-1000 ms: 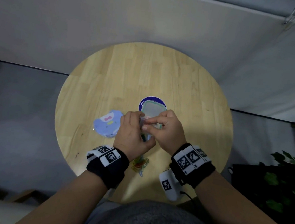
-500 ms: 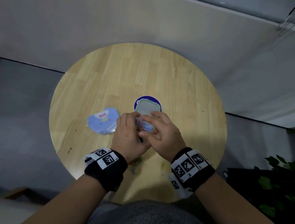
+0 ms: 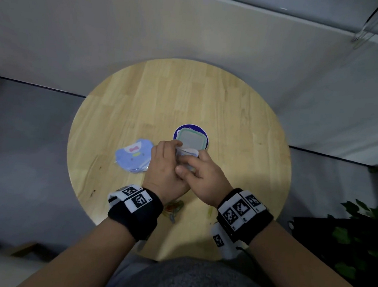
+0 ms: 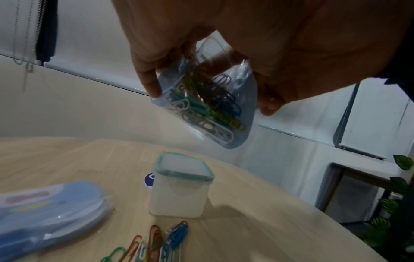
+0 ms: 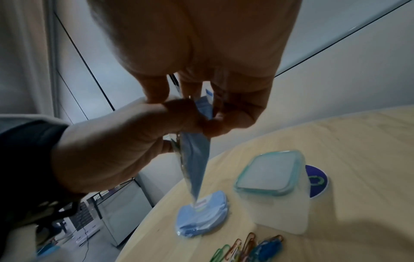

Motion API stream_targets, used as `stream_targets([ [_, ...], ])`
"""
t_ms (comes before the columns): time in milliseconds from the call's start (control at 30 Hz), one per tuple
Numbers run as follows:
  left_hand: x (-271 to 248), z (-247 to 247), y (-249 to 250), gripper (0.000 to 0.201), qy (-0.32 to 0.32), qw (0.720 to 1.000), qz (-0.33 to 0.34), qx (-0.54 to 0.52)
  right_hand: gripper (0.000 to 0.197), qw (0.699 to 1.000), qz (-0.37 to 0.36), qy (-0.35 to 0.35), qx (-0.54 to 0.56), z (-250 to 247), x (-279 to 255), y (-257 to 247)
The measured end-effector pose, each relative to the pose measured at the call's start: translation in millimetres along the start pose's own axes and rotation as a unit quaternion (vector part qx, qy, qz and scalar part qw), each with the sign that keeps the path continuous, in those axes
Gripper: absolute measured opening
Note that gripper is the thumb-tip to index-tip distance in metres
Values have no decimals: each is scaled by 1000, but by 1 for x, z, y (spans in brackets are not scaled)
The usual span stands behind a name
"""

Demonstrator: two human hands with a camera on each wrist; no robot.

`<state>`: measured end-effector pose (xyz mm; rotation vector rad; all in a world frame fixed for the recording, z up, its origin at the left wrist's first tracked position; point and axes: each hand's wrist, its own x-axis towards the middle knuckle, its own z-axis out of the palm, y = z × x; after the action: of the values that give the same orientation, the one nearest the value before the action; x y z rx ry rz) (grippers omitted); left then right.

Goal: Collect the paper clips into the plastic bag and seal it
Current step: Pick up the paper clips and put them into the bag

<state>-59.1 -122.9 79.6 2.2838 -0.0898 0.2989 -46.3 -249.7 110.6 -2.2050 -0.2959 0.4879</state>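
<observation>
- Loose clips (image 4: 154, 242) lie on my table (image 3: 241, 129), near edge.
- My left hand (image 3: 165, 168) and right hand (image 3: 203, 176) both pinch the bag (image 4: 208, 104) top, held above the table, clips inside.
- Beyond: lidded box (image 4: 181, 186); blue bag stack (image 3: 134, 155) to its left.

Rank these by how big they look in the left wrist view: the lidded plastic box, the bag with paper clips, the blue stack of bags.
1. The blue stack of bags, though nearness to the camera inflates it and the frame edge cuts it off.
2 and 3. The bag with paper clips and the lidded plastic box look much alike; I won't rank them.
</observation>
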Motion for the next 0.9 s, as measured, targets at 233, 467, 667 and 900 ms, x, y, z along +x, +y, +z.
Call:
stream_targets([
  [233,-9,-2,-1,98,-33,998,1,61,27,998,10,-15,52,-14,1,11],
  [467,-9,7,10,103,-23,999,-46,13,33,993,-29,58,100,-15,-6,11],
  [667,-5,10,11,80,-25,1000,18,3,33,997,8,-33,72,-19,-8,11],
  [900,-7,2,-18,82,-54,997,-30,37,9,969,35,189,157,-26,-11,28],
])
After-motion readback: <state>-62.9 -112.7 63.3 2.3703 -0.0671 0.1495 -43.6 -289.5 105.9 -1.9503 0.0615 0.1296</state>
